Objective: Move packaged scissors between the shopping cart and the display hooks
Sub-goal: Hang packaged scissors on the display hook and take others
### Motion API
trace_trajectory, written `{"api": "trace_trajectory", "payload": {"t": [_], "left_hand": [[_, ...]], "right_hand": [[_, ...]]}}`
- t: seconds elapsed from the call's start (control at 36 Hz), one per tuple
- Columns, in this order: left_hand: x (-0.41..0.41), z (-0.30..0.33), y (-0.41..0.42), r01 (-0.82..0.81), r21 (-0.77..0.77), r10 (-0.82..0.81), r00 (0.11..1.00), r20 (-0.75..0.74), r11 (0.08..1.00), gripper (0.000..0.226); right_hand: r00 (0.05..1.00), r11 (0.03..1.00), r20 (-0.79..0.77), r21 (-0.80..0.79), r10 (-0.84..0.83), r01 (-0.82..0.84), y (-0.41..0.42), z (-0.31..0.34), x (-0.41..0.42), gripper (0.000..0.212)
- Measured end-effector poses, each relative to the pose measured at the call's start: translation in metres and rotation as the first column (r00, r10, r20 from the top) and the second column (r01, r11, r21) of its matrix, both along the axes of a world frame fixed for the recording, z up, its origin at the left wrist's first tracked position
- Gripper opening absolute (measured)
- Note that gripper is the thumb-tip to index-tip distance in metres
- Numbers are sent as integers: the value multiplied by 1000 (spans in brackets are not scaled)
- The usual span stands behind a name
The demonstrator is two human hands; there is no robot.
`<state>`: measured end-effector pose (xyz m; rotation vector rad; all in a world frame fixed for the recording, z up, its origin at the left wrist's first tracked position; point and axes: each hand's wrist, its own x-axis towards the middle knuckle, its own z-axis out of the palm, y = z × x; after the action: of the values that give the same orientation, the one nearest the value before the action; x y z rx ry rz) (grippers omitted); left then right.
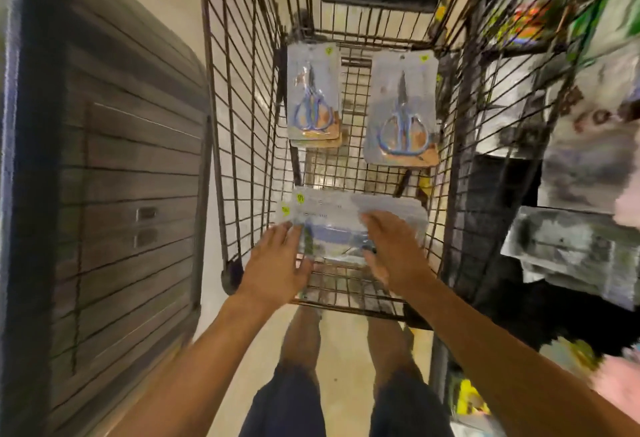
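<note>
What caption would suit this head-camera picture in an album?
Both hands, left and right, on a stack of scissor packs in a wire cart; more packs lie beyond.

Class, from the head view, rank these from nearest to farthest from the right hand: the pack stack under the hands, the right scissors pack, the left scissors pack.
1. Pack stack, touching the right hand.
2. Right scissors pack, ahead.
3. Left scissors pack, ahead-left.

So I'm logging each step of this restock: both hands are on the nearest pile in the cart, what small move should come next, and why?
Probably close both hands on the near pile of packs and lift it clear of the cart. The left hand and right hand already rest on its two ends, fingers fairly flat, so no firm grip shows yet.
</note>
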<state>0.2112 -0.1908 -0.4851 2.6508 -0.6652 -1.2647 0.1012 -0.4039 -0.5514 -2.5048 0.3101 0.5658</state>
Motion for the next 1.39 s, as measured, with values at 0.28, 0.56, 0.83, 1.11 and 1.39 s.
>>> {"api": "trace_trajectory", "payload": {"t": [0.28,0.56,0.83,1.11,1.39], "left_hand": [[-6,-13,11,-51,-38,49,997,-63,998,67],[2,4,-3,-273,-275,258,962,-90,922,55],[16,39,-47,-824,-449,621,560,-549,346,80],[22,32,-61,-759,-538,574,640,-510,367,109],[40,39,-31,-654,-552,587,740,-328,517,114]], "right_hand": [[990,984,-108,144,-92,107,-1,-1,14,39],[953,911,-61,280,-297,302,-16,45,21,41],[598,369,-203,623,-775,690,-6,88,21,36],[619,159,-327,785,-714,599,27,78,23,47],[863,797,-83,347,-499,494,-12,25,8,62]]}}
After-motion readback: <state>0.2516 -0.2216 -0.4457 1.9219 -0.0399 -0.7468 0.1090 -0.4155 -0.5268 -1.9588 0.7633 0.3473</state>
